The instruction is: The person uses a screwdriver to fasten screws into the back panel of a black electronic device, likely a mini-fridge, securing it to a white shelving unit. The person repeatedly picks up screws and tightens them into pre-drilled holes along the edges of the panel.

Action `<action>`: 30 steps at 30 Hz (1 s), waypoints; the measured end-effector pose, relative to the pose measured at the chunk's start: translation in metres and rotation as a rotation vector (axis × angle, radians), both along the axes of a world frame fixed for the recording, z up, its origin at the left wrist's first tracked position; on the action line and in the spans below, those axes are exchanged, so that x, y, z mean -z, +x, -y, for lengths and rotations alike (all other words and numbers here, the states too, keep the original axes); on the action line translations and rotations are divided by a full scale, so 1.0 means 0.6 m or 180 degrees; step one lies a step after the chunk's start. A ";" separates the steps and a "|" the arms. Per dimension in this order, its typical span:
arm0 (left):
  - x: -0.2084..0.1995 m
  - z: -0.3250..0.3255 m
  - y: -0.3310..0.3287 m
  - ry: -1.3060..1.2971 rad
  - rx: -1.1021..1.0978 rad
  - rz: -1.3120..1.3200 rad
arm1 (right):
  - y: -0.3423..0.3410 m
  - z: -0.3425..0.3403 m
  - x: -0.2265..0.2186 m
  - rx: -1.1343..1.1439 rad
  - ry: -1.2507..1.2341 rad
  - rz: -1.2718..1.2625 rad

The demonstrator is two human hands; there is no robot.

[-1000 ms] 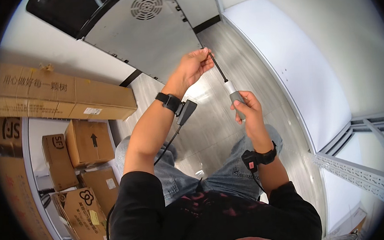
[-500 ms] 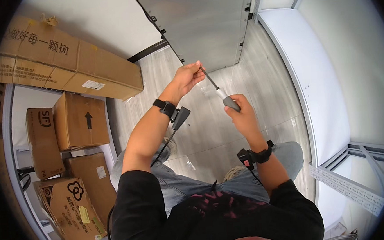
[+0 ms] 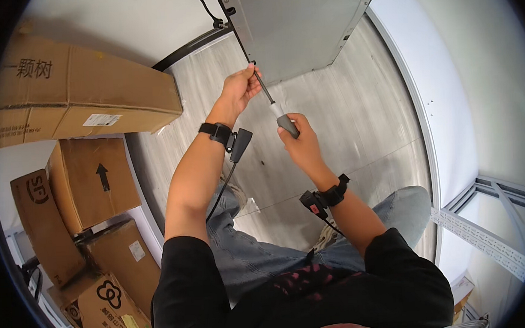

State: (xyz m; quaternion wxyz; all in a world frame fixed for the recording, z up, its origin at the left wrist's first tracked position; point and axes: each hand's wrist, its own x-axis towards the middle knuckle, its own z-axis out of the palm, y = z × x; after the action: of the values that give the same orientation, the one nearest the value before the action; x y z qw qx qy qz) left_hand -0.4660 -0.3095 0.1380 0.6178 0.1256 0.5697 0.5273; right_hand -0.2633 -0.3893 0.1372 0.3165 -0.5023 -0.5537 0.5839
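My right hand (image 3: 302, 145) is wrapped round the grey and white handle of a screwdriver (image 3: 264, 89). Its long dark shaft slants up and left towards the lower left edge of a large grey metal panel (image 3: 290, 33). At the shaft's tip, my left hand (image 3: 240, 89) is pinched closed, thumb and forefinger together beside a small dark fitting on the panel edge. Whatever lies between those fingertips is too small or hidden to make out. Black straps with small black devices sit on both wrists.
Cardboard boxes (image 3: 98, 183) are stacked on shelving to the left, a long one (image 3: 119, 82) on top. A white shelf (image 3: 429, 81) curves along the right, with a perforated metal bar (image 3: 480, 241) below. A black cable (image 3: 206, 8) hangs behind the panel. Wood-patterned flooring (image 3: 362, 128) lies below.
Both hands and the screwdriver have moved up and left in the view, and the left fingertips now sit at the panel's edge. The view has shifted too; the boxes appear further left.
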 end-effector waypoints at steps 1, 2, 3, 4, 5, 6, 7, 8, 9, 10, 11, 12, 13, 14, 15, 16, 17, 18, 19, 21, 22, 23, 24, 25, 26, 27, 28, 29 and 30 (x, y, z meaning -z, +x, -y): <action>-0.004 -0.006 -0.002 0.0041 0.0005 -0.0018 | -0.010 -0.003 0.012 0.0101 -0.0085 -0.0129; -0.012 -0.010 -0.006 0.0069 0.0034 -0.0061 | -0.022 -0.005 0.022 0.0146 0.0061 -0.0162; -0.010 -0.016 -0.012 0.0080 0.0036 -0.0068 | -0.032 -0.008 0.032 0.0192 0.0209 -0.0192; -0.007 -0.022 -0.017 0.0093 0.0040 -0.0073 | -0.041 -0.010 0.042 0.0241 0.0358 -0.0218; 0.000 -0.027 -0.021 0.0088 0.0043 -0.0066 | -0.048 -0.010 0.042 0.0285 0.0158 -0.0300; 0.005 -0.028 -0.026 0.0091 0.0056 -0.0073 | -0.055 -0.010 0.031 0.0305 -0.0032 -0.0395; 0.009 -0.029 -0.031 0.0095 0.0070 -0.0078 | -0.061 -0.011 0.026 0.0328 -0.0222 -0.0487; 0.010 -0.033 -0.032 0.0105 0.0098 -0.0087 | -0.065 -0.011 0.028 0.0345 -0.0235 -0.0520; 0.011 -0.036 -0.032 0.0081 0.0064 -0.0132 | -0.069 -0.010 0.031 0.0363 -0.0248 -0.0551; 0.012 -0.037 -0.031 0.0056 0.0031 -0.0176 | -0.071 -0.010 0.034 0.0384 -0.0262 -0.0580; 0.015 -0.039 -0.031 0.0041 -0.0005 -0.0224 | -0.073 -0.011 0.033 0.0393 -0.0284 -0.0599; 0.019 -0.039 -0.032 0.0075 -0.0025 -0.0209 | -0.075 -0.013 0.031 0.0402 -0.0308 -0.0616; 0.023 -0.040 -0.033 0.0108 -0.0044 -0.0192 | -0.076 -0.015 0.033 0.0412 -0.0333 -0.0634; 0.024 -0.042 -0.035 0.0151 -0.0058 -0.0190 | -0.078 -0.017 0.037 0.0437 -0.0314 -0.0643; 0.025 -0.044 -0.034 0.0156 -0.0083 -0.0154 | -0.079 -0.019 0.042 0.0461 -0.0297 -0.0651; 0.027 -0.046 -0.032 0.0159 -0.0107 -0.0117 | -0.080 -0.020 0.046 0.0486 -0.0281 -0.0660; 0.028 -0.049 -0.032 0.0172 -0.0134 -0.0079 | -0.081 -0.021 0.047 0.0489 -0.0278 -0.0660; 0.028 -0.052 -0.033 0.0156 -0.0174 -0.0072 | -0.082 -0.023 0.048 0.0492 -0.0275 -0.0660; 0.027 -0.054 -0.033 0.0139 -0.0215 -0.0066 | -0.082 -0.024 0.048 0.0495 -0.0273 -0.0660; 0.027 -0.056 -0.031 0.0121 -0.0269 0.0015 | -0.082 -0.028 0.046 0.0487 -0.0281 -0.0609; 0.027 -0.056 -0.031 0.0116 -0.0281 0.0078 | -0.081 -0.029 0.043 0.0482 -0.0285 -0.0584; 0.028 -0.056 -0.033 0.0110 -0.0302 0.0132 | -0.081 -0.031 0.040 0.0470 -0.0293 -0.0580; 0.030 -0.056 -0.035 0.0119 -0.0322 0.0167 | -0.081 -0.033 0.035 0.0458 -0.0301 -0.0576; 0.031 -0.057 -0.037 0.0128 -0.0342 0.0202 | -0.081 -0.035 0.031 0.0445 -0.0310 -0.0572; 0.032 -0.057 -0.037 0.0132 -0.0356 0.0246 | -0.080 -0.034 0.031 0.0419 -0.0323 -0.0561; 0.033 -0.057 -0.038 0.0114 -0.0371 0.0251 | -0.080 -0.034 0.030 0.0392 -0.0337 -0.0549; 0.033 -0.057 -0.039 0.0095 -0.0387 0.0256 | -0.080 -0.034 0.031 0.0365 -0.0352 -0.0538; 0.031 -0.058 -0.037 0.0085 -0.0394 0.0265 | -0.081 -0.034 0.043 0.0423 -0.0109 -0.0409; 0.030 -0.059 -0.035 0.0093 -0.0387 0.0266 | -0.084 -0.033 0.059 0.0479 0.0133 -0.0281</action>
State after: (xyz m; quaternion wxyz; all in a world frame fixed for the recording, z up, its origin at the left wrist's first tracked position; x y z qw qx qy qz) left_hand -0.4872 -0.2741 0.1202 0.6060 0.0777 0.5423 0.5768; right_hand -0.3140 -0.3694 0.1016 0.3939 -0.5096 -0.5120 0.5684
